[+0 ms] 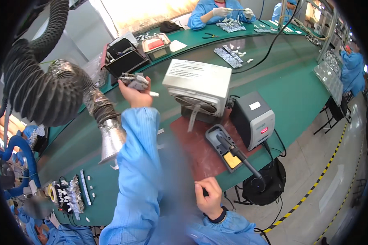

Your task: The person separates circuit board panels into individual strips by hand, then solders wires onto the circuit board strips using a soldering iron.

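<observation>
In the head view, the person's left hand [135, 94] is raised over a long green bench [290, 85], fingers closed around a small grey part with wires [133, 80]. The right hand [209, 199] is low at the near edge of the bench, curled into a loose fist around something dark and too small to make out.

Between the hands lies a reddish mat [196, 147]. On it, just ahead of the right hand, a soldering iron [241, 157] rests in its stand, with a grey power box [253, 119] beside it and a white fan unit [198, 83] further on. A silver hose [104, 118] hangs left of the raised hand.

Beyond, other workers in blue coats [216, 12] sit along the bench. The grey floor [331, 192] on the right carries a yellow-and-black striped line.
</observation>
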Tool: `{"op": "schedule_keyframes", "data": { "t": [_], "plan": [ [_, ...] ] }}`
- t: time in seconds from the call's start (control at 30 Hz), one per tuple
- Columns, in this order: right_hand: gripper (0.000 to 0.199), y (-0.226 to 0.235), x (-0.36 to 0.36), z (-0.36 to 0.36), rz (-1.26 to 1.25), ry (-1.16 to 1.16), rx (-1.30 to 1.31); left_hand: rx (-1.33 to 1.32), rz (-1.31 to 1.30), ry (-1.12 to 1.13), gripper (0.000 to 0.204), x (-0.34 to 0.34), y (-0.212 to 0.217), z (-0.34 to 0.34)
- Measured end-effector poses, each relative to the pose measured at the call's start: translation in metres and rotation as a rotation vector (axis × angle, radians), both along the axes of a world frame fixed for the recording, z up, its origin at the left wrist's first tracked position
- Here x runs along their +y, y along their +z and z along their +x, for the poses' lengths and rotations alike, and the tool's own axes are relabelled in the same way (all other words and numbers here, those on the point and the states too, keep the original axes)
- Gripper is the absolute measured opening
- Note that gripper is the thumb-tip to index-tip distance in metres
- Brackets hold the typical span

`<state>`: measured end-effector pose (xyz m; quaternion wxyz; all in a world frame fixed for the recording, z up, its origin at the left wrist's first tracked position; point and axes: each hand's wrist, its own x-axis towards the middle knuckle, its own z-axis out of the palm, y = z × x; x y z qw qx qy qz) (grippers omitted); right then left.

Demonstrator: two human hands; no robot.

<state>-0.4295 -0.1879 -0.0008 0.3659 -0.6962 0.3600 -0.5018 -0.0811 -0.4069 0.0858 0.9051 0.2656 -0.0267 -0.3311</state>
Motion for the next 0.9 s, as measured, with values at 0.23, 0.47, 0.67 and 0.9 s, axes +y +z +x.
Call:
{"op": "schedule_keyframes", "data": {
  "t": [0.23,0.47,0.67,0.9],
  "plan": [
    [0.006,-0.01,-0.004,0.0,0.019,0.022,0.054,-0.043,0.269,-0.16,0.049,-0.112,-0.046,0.048],
    [0.015,-0.006,-0.005,0.0,0.09,0.058,0.151,-0.092,0.421,-0.91,0.046,-0.195,-0.091,0.115],
    [0.018,-0.007,-0.008,0.007,0.024,-0.027,0.03,-0.571,0.412,-0.843,0.057,-0.289,-0.081,0.03],
    [0.019,0.003,-0.015,0.011,-0.055,-0.124,0.05,-0.849,0.763,-0.773,0.081,-0.294,-0.079,0.026]
  ]
}}
